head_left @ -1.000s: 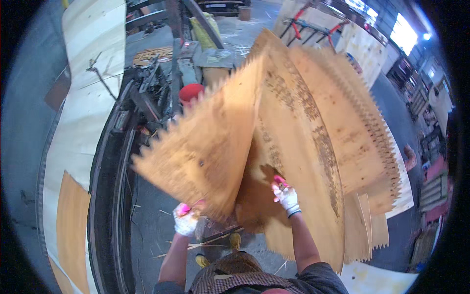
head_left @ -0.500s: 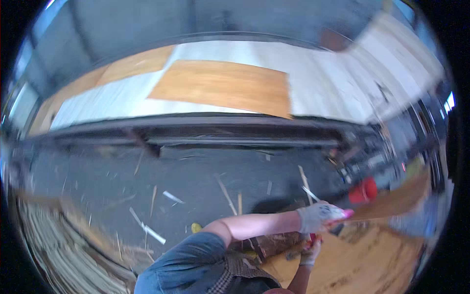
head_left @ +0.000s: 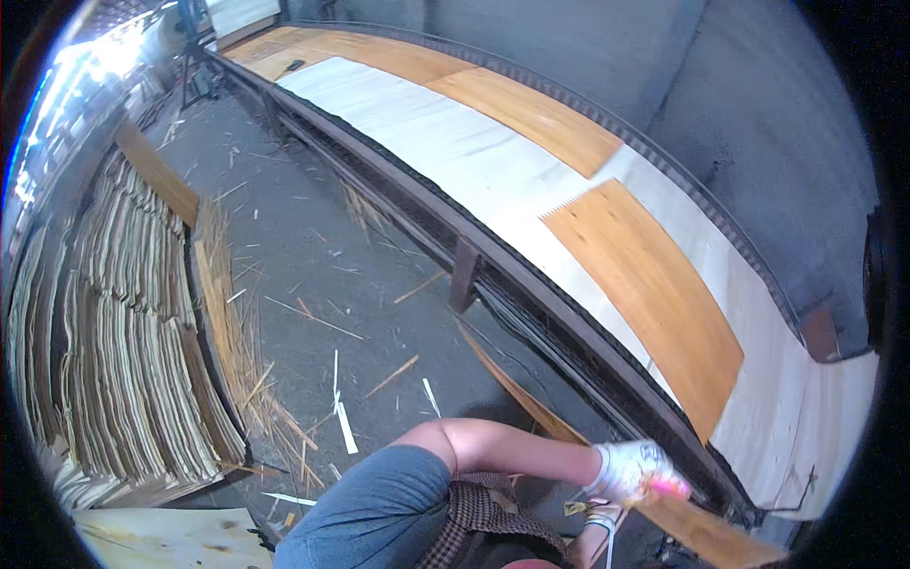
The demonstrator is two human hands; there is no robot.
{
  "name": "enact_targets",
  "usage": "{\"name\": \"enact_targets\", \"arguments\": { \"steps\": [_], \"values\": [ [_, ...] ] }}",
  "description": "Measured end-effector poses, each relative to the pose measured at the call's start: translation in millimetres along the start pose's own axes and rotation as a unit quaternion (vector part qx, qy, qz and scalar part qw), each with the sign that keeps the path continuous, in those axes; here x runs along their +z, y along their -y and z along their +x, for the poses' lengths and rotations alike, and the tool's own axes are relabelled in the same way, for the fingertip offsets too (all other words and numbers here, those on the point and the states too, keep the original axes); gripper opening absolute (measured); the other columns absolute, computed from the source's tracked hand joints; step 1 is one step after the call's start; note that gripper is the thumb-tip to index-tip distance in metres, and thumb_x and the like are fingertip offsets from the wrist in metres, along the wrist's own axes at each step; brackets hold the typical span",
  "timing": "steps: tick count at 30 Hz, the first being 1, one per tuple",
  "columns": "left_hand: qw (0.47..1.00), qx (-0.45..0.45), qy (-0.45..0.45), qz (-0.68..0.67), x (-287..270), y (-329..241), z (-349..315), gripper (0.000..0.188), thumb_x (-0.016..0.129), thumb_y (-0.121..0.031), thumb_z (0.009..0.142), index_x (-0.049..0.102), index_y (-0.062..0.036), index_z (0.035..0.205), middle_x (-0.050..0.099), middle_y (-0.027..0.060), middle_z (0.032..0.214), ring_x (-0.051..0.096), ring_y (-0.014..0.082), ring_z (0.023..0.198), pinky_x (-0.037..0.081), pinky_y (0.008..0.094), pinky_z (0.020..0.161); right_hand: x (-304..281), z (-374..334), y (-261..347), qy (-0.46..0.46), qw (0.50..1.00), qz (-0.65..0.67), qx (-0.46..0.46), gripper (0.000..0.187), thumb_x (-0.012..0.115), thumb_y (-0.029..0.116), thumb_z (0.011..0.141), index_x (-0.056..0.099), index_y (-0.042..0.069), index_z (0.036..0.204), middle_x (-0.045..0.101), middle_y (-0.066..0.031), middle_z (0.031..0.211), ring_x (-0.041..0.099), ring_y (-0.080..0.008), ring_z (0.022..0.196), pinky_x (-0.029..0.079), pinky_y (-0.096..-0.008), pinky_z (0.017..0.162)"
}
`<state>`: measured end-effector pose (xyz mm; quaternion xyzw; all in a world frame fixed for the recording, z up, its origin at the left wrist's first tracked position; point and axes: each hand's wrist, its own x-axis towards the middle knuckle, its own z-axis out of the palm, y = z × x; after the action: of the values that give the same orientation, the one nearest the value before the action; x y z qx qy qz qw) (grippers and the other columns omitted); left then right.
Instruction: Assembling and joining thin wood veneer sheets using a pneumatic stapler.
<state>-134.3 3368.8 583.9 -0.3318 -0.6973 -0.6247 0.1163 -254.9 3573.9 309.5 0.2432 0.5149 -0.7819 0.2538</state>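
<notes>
My left hand [head_left: 637, 471], in a white work glove with pink at the fingertips, is closed on a brown wood veneer sheet [head_left: 706, 531]. The sheet is seen nearly edge-on; its thin curved length runs from the floor side past the hand to the lower right. Just below, my right hand [head_left: 599, 517], also gloved, is partly hidden behind the left. Its fingers look curled, beside a small dull-yellow piece [head_left: 574, 508] and a thin white strip [head_left: 610, 545]; what it holds is unclear.
A long raised bed [head_left: 398, 114] carries pale veneer and an orange-brown sheet [head_left: 654, 294]; its dark metal frame [head_left: 464, 275] borders the floor. At left stands a tall stack of veneer sheets [head_left: 123, 332]. Wood strips [head_left: 344, 427] litter the grey floor [head_left: 313, 247].
My view has swung left, bringing the veneer stack into fuller sight. The sheet in my left hand now spans both sides of the hand. The wood surface at lower right has left view.
</notes>
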Motion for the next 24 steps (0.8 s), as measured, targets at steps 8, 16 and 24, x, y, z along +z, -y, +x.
{"name": "enact_targets", "arguments": {
  "steps": [8,16,24],
  "values": [
    [0.982,-0.103,-0.060,0.148,-281,-43,-7,0.037,0.048,0.000,0.086,0.056,-0.0072,0.121,0.066,0.0081,0.104,0.062,0.0149,0.086,0.050,0.0259,0.069,10,122,-11,-0.234,0.957,0.105,-0.139,0.059,0.058,0.051,0.084,0.050,0.005,0.121,0.055,-0.0051,0.118,0.053,-0.0150,0.101,0.045,-0.0235,0.079],
    [0.942,-0.107,-0.210,0.239,-519,-108,-73,0.047,0.062,-0.030,0.076,0.059,-0.0006,0.113,0.067,0.0123,0.097,0.062,0.0152,0.078,0.049,0.0263,0.075,322,283,21,0.275,0.952,0.108,-0.081,0.042,0.048,0.061,0.085,0.056,0.022,0.098,0.052,0.0066,0.064,0.034,-0.0065,0.038,0.030,-0.0193,0.034],
    [0.884,-0.115,-0.191,0.411,-758,-110,-150,0.045,0.061,-0.028,0.081,0.056,-0.0020,0.117,0.064,0.0119,0.108,0.062,0.0144,0.087,0.049,0.0281,0.078,559,264,-111,0.267,0.951,-0.135,-0.075,0.034,0.052,0.052,0.088,0.049,0.018,0.090,0.047,0.0039,0.059,0.038,-0.0067,0.042,0.029,-0.0179,0.035]
  ]
}}
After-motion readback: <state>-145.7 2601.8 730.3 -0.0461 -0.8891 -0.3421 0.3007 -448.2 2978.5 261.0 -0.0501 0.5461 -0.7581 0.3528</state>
